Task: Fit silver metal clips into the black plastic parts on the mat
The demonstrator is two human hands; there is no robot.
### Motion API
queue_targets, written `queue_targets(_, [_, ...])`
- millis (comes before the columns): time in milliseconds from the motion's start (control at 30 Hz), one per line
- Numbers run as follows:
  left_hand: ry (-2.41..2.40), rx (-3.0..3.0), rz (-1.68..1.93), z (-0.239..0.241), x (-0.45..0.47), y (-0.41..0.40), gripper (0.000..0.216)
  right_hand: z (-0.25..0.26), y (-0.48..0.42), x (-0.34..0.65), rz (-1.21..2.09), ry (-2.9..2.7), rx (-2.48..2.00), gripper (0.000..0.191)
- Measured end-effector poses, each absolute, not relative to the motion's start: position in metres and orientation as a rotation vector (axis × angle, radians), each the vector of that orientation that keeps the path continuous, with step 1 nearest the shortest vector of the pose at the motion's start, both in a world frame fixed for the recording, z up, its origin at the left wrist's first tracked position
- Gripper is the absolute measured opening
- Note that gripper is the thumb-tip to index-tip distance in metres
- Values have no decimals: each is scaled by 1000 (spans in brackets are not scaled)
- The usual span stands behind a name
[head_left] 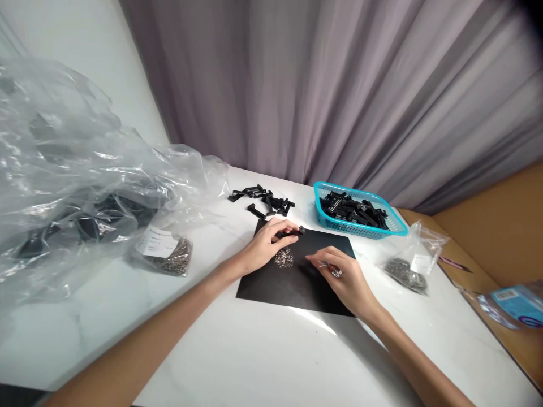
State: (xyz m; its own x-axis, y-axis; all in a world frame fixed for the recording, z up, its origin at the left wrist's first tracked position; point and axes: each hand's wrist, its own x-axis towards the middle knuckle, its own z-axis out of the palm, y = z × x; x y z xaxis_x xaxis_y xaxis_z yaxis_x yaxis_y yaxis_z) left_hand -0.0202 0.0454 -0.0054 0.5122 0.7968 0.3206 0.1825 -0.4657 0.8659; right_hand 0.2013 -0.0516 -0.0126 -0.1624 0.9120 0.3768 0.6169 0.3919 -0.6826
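Observation:
My left hand (274, 240) is closed round a black plastic part (300, 231), whose end sticks out past the fingers above a black mat (263, 285). Just below that hand, a small heap of thin, shiny metal pieces (283, 258) lies on the mat. To the right of the heap, my right hand (339, 271) hovers over the mat with thumb and forefinger together. Small silvery metal pieces (336, 272) show in its curled fingers. Whether anything sits at the fingertips is too small to tell.
Several loose black parts (271, 202) lie behind the mat. More fill a blue basket (360, 228) at back right. Bags of small metal pieces stand left (169, 254) and right (409, 271). A big clear plastic bag (85, 169) covers the left side. A cardboard surface (487, 282) borders the right.

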Motion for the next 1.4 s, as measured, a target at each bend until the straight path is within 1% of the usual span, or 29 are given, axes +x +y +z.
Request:
queue_targets(133, [761,1907,829,-5,-18,39,25,-17,-50,211,523,-1750,-1415,24])
queue_targets(233, [797,1842,789,0,-13,30,28,-14,-48,217,520,-1751,-1385,16])
queue_targets(300, [824,1750,762,2,-8,23,30,-11,-47,221,520,-1788,-1348,15])
queue_targets(433, [869,1562,747,-5,3,13,46,-9,-45,224,498,-1820,-1342,15])
queue_targets(533, [865,1539,774,-10,6,11,52,-8,-45,225,505,-1832,-1346,16])
queue_targets(633, [924,1614,764,-8,5,10,50,-6,-46,225,514,-1816,-1347,16])
queue_targets(733, [917,1725,723,-2,2,8,35,-4,-47,225,555,-1771,-1338,15])
queue_targets(767, [892,1748,734,-1,1,8,37,-3,-48,225,576,-1747,-1337,14])
queue_targets(867, [825,1784,780,0,-1,10,73,-2,-49,227,642,-1663,-1350,17])
queue_targets(900, [812,1804,786,0,-2,11,78,-2,-49,227,648,-1643,-1365,18])
queue_targets(933, [796,1832,785,0,-2,13,78,-2,-49,228,646,-1635,-1381,16])
queue_targets(1033, [739,1925,793,-2,-4,16,71,1,-50,229,614,-1685,-1401,8])
queue_targets(1133, [687,1962,825,-4,-5,18,72,7,-54,224,654,-1722,-1318,8])
queue_targets(1300, [612,2043,862,-4,-5,18,73,12,-62,211,821,-1688,-1169,9])
queue_targets(1400, [609,2093,876,-4,-6,19,73,11,-63,208,836,-1702,-1153,8])
